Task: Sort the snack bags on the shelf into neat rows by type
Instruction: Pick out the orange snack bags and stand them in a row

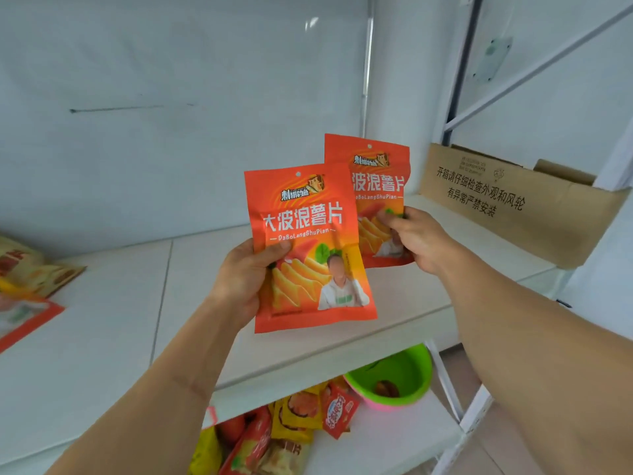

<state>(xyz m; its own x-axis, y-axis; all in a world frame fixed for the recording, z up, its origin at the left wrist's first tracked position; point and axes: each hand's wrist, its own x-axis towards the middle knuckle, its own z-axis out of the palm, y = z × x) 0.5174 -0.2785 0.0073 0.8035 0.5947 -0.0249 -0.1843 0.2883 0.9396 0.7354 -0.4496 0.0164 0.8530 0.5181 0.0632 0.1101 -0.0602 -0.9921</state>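
Both hands are closed on matching orange chip bags held upright above the shelf [102,303] near its front edge, the left hand [239,279] pinching the nearer bag [308,248] and the right hand [418,238] pinching the farther bag [373,173], which it overlaps.

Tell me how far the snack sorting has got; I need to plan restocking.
Little looks done: no neat row shows on the white shelf. In hand: the left hand and right hand each hold a matching orange potato chip bag. Left: mixed bags at the shelf's left edge and the pile below.
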